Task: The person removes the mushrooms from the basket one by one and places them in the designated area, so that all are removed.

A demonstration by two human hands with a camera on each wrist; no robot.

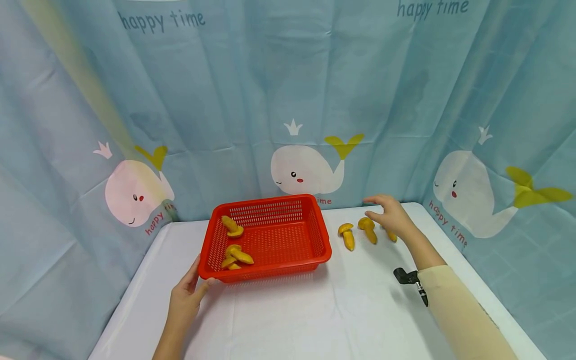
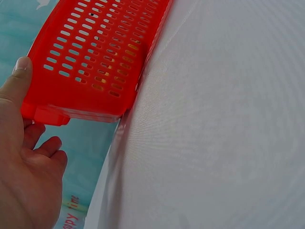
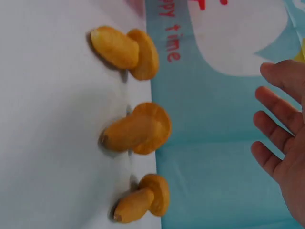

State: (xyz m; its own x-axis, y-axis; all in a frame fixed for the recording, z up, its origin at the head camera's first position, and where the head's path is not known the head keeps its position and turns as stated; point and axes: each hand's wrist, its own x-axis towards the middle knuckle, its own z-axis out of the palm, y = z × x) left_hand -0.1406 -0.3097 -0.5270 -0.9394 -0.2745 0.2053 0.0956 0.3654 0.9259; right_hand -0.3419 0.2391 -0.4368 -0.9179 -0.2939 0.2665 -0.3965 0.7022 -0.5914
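Under your right hand [image 1: 390,216] lie three smooth, yellow-orange toy mushrooms [image 3: 135,131] with rounded caps and stubby stems, in a row on the white tablecloth [image 1: 315,315]; the hand hovers over them with fingers spread and relaxed, holding nothing, the middle one just beside your fingertips. Between your hands sits a red plastic basket [image 1: 325,252], rectangular, its walls and floor pierced with small slots. Your left hand [image 1: 186,295] grips its near corner, thumb pressed on the rim, the other fingers curled beneath. More mushrooms [image 1: 237,256] of the same kind lie inside, toward your left hand. Beyond both hands hangs a pale blue whale-printed curtain [image 1: 279,100].
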